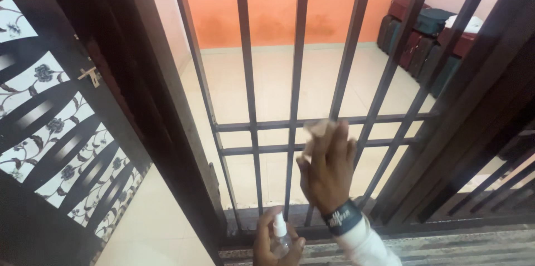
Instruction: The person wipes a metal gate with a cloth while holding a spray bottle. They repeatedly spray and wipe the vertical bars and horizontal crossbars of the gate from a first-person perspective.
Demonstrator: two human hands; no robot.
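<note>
My right hand is raised against a dark brown metal grille and presses a pale cloth on its lower horizontal bars. A dark wristband and a white sleeve show at that wrist. Low in the view, my left hand grips a small clear spray bottle with a white nozzle, held upright just in front of the grille's bottom rail.
An open door leaf with white floral panels and a brass latch stands at the left. Beyond the bars lies a cream tiled floor, an orange wall, and stacked suitcases at the far right. A striped mat lies below.
</note>
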